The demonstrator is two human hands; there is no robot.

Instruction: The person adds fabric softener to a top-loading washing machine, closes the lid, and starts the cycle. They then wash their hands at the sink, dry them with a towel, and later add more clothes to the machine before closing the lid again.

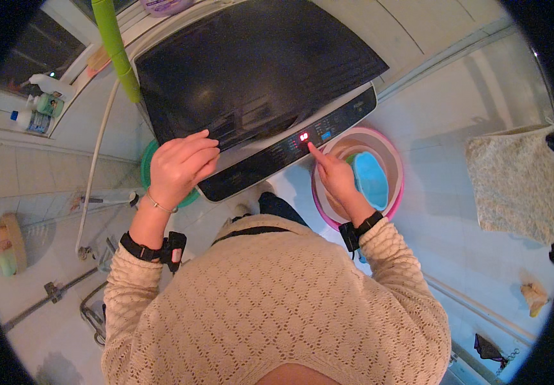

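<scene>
A top-loading washing machine with a dark lid stands in front of me, its lid down. Along its front edge runs a black control panel with a lit red display and a blue button. The index finger of my right hand is stretched out to the panel just below the display; whether it presses or only hovers is hard to tell. This hand's other fingers are curled in, and it holds nothing. At the lid's front left corner is my left hand, empty, its fingers loosely bent and partly apart.
Right of the machine sits a pink tub with a blue basin inside. A green basin is partly hidden at left. Bottles line the window ledge. A green tube rises at the machine's left; a towel hangs right.
</scene>
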